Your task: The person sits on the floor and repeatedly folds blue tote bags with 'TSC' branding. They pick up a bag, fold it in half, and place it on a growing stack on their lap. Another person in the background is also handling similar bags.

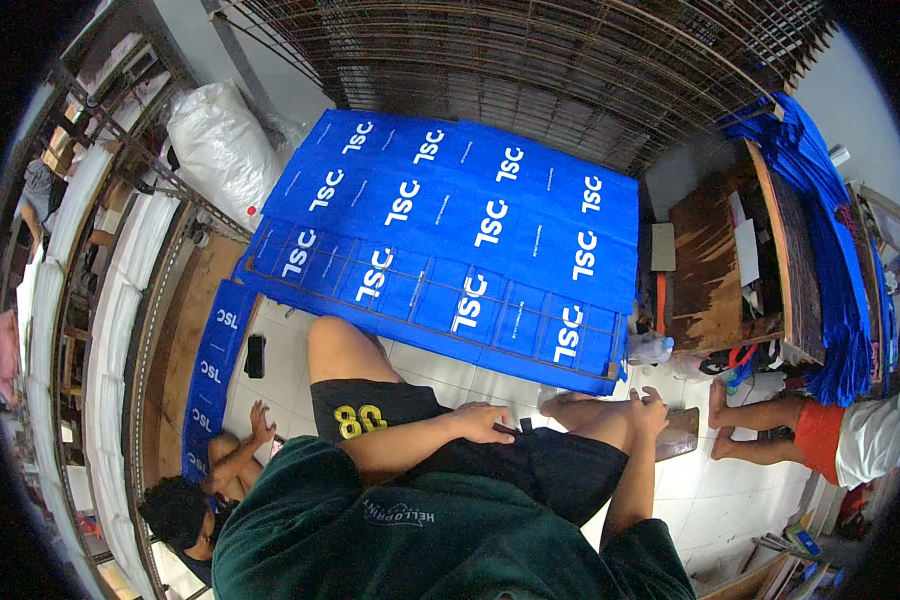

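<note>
My left hand (482,423) lies over my lap, its fingers closed round a thin dark object (506,430) whose kind I cannot make out. My right hand (648,410) rests at my right knee with the fingers bent and apart, seemingly holding nothing. In front of my legs, blue printed sheets (440,210) with white lettering cover a broad flat surface. A thin brown metal frame (430,285) lies across their near rows. Neither hand touches the sheets.
Wire racks (550,70) hang low over the far side. A wooden cabinet (735,260) draped with blue fabric (835,250) stands right. A person (225,465) sits at left beside a blue strip (210,380); another person (810,435) is at right. A black phone (256,356) lies on the floor.
</note>
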Demonstrator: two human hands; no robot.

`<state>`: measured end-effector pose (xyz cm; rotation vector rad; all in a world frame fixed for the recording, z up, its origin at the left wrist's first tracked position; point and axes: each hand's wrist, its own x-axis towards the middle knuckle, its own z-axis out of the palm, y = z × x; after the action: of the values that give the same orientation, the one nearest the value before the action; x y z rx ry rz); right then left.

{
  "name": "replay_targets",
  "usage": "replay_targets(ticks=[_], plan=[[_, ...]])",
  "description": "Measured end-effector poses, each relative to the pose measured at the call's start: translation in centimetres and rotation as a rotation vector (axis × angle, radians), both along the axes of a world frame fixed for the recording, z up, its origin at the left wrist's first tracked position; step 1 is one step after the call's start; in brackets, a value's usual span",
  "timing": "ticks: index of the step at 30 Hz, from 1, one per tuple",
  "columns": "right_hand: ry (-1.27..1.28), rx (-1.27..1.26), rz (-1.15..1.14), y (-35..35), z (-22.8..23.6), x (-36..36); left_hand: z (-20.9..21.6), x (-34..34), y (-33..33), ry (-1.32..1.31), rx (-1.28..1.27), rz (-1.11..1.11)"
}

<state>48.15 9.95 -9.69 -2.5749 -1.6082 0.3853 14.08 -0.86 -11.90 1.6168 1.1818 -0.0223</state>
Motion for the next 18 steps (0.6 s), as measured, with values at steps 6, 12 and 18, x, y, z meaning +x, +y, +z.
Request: replay_targets(ticks=[6,12,18], plan=[[0.025,0.041,-0.014,0.1,0.0,-0.1,0.1,-0.1,0.0,-0.015,0.109,-0.012],[0.022,0.046,0.002,-0.1,1.1,-0.9,1.3,0.0,0.7,0.013,-0.016,-0.025],[0.010,0.027,-0.009,-0.1,0.9,-0.9,1.2,0.0,0.5,0.027,0.025,-0.039]])
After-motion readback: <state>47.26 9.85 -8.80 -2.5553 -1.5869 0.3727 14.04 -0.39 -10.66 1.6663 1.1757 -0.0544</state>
